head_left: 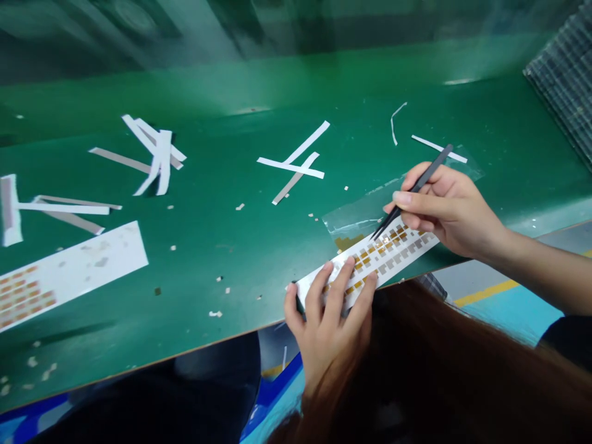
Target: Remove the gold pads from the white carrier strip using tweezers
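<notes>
My right hand (446,206) grips black tweezers (419,185) between thumb and fingers. The tweezers' tips point down at a white card (393,271) with rows of small amber and grey pieces. My left hand (330,308) lies on the card's left end with fingers spread, its thumb hidden. The card lies slanted along the bench's front edge. Behind it is a clear film sheet (365,209), with an amber patch (349,242) near its left end. Whether the tips hold a piece is too small to tell.
On the green bench (208,228) lie white and grey strips, including a pile (160,157) and a crossed group (296,165). A second white card (115,246) is at the left. Tiny scraps are scattered about. Dark hair (416,370) covers the lower right.
</notes>
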{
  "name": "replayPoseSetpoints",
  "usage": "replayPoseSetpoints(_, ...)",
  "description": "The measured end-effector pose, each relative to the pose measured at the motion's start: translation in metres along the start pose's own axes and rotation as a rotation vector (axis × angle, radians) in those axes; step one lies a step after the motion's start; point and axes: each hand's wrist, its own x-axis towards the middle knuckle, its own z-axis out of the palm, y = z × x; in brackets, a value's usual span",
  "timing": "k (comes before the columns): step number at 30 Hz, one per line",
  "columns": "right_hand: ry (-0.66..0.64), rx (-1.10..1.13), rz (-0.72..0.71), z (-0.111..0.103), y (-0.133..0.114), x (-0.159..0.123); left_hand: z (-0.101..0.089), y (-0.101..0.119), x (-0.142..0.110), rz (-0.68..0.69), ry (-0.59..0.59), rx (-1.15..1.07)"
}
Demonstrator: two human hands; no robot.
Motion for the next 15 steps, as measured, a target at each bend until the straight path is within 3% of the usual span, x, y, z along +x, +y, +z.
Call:
replayPoseSetpoints(7,-0.031,-0.144,0.017,0.009,0.018,0.024,0.0,0.001,-0.001,0.015,-0.013,0.015)
replayPoseSetpoints(11,0.006,-0.167,0.007,0.01,0.023,0.026,0.0,0.003,-0.001,-0.049,-0.002,-0.014)
replayPoseSetpoints(15,0.007,-0.149,-0.009,0.008,0.026,0.025,0.0,0.003,0.0,-0.027,0.006,-0.012)
